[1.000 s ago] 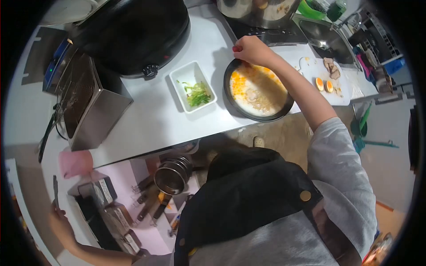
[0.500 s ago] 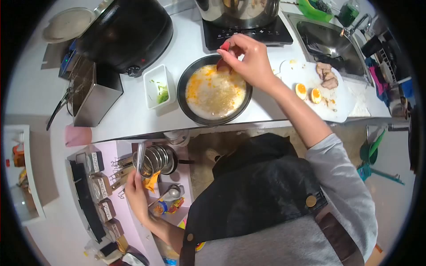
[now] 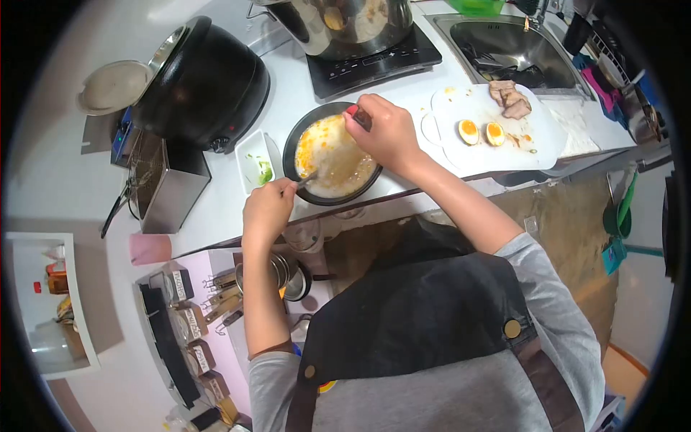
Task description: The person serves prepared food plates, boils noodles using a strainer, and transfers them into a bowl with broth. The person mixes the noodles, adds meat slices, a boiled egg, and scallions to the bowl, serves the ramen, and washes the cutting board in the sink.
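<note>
A black bowl (image 3: 290, 147) holds pale broth (image 3: 335, 155) with orange oil on its surface. At its upper right rim, my right hand (image 3: 384, 132) is closed round a dark utensil handle (image 3: 362, 119) with a red part by the fingertips. The utensil's lower end is unclear. My left hand (image 3: 268, 207) grips a thin metal utensil (image 3: 307, 179) whose end reaches into the broth at the bowl's lower left. Just left of the bowl is a white dish (image 3: 253, 160) with chopped greens (image 3: 265, 171).
A white cutting board (image 3: 468, 157) at the right carries egg halves (image 3: 494, 134) and meat slices (image 3: 509, 99). Behind the bowl stand a steel pot (image 3: 345, 32) on an induction cooker (image 3: 374, 68) and a black soup warmer (image 3: 209, 83). A sink (image 3: 504, 47) lies at back right.
My left hand has risen from the shelf below the counter to the bowl, holding the metal utensil in the broth. My right hand remains over the bowl, slightly lower. The whole view has shifted.
</note>
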`<state>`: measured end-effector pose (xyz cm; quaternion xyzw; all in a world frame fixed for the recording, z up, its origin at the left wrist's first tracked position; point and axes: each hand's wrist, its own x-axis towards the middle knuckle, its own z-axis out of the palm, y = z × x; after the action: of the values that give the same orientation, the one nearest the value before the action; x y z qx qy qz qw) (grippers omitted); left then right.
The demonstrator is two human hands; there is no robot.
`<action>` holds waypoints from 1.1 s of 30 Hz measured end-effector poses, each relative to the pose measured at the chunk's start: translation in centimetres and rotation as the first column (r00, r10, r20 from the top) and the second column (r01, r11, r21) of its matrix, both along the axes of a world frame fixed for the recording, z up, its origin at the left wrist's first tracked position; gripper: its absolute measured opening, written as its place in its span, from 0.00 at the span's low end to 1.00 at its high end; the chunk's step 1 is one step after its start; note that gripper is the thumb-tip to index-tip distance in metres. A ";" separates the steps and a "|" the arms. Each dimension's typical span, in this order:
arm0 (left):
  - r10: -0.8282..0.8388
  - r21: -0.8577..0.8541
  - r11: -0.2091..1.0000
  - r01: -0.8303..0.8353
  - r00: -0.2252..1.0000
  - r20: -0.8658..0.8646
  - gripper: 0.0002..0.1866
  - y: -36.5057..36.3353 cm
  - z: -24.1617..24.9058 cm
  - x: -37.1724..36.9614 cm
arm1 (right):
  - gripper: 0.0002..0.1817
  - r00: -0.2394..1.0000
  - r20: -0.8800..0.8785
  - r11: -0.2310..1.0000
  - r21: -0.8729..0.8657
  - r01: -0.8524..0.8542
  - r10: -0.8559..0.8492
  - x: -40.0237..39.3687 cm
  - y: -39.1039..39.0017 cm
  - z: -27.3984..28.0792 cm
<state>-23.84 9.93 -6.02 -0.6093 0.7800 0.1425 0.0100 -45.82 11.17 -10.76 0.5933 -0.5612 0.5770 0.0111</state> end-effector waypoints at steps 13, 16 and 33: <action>-0.176 0.013 0.977 0.215 0.830 -0.529 0.12 -1.6 -3.8 1.3 | 0.10 0.924 0.362 0.986 0.146 0.076 -0.125 2.6 0.7 -0.4; -0.204 -0.094 0.979 0.182 0.835 -0.511 0.10 -1.6 -3.2 1.2 | 0.10 0.925 0.348 0.986 0.115 0.120 -0.153 3.2 0.7 0.7; -0.360 -0.416 0.895 0.160 0.810 -0.463 0.09 -2.5 8.4 1.4 | 0.11 0.984 0.174 0.971 -0.228 0.068 -0.028 5.2 1.0 13.6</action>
<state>-22.40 7.48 2.33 -0.4230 0.8418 0.1572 -0.2961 -40.62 12.12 2.79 0.5229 -0.5026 0.6869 0.0465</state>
